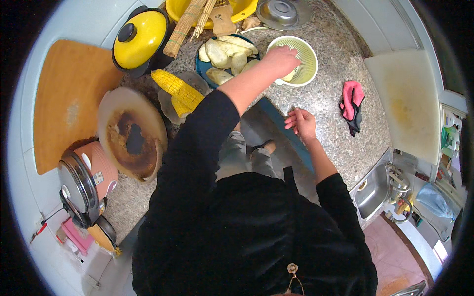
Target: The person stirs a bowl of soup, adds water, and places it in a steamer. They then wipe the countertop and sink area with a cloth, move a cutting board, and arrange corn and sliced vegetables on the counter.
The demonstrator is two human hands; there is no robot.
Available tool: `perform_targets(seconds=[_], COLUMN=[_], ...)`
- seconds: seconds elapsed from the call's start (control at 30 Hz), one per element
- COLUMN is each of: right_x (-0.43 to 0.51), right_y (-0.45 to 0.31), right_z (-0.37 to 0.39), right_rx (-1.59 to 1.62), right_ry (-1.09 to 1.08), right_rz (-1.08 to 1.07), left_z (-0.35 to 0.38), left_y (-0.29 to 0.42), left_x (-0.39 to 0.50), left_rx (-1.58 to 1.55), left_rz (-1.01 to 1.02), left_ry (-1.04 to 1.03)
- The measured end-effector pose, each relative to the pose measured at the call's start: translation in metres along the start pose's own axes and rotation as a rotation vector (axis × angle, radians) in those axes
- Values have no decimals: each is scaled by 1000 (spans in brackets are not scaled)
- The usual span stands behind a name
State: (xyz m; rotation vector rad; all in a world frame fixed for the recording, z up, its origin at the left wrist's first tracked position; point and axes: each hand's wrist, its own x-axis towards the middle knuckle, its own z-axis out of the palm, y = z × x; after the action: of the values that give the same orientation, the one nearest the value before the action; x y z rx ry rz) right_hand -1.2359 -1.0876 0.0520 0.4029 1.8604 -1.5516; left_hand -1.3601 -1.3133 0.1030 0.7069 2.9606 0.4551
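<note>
My left hand reaches down into a white-rimmed, pale green colander, and its fingers are partly hidden from this angle. A pale vegetable slice lies in the colander just under that hand. Left of it, a blue plate carries several more slices, partly covered by my left forearm. My right hand hovers by the front edge of the granite counter, fingers loosely bent and apart, with nothing seen in them.
Corn cobs rest on a clear dish beside my left arm. A lidded yellow pot, bamboo mat, yellow basin and metal lid line the back. A pink-black cloth and sink are on the right.
</note>
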Motion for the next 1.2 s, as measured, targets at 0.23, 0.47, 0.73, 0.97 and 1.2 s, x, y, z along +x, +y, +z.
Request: perform_targets(seconds=[0.23,0.47,0.73,0.97,1.2], right_x=[0,-1,2,5,3], right_y=[0,1,1,4,4], right_z=[1,-1,-3,-5,-4], right_rx=[0,-13,-11,9,33], right_ry=[-12,-21,-32,-48,-41], right_rz=[-15,-17,4,0,-4], left_z=[12,13,6,4,8], left_y=[3,8,11,12,-6], left_x=[16,5,-35,-78,-24], left_rx=[257,141,-185,-327,-68], left_rz=[63,-43,-99,-239,-20], left_ry=[-243,-67,274,395,168])
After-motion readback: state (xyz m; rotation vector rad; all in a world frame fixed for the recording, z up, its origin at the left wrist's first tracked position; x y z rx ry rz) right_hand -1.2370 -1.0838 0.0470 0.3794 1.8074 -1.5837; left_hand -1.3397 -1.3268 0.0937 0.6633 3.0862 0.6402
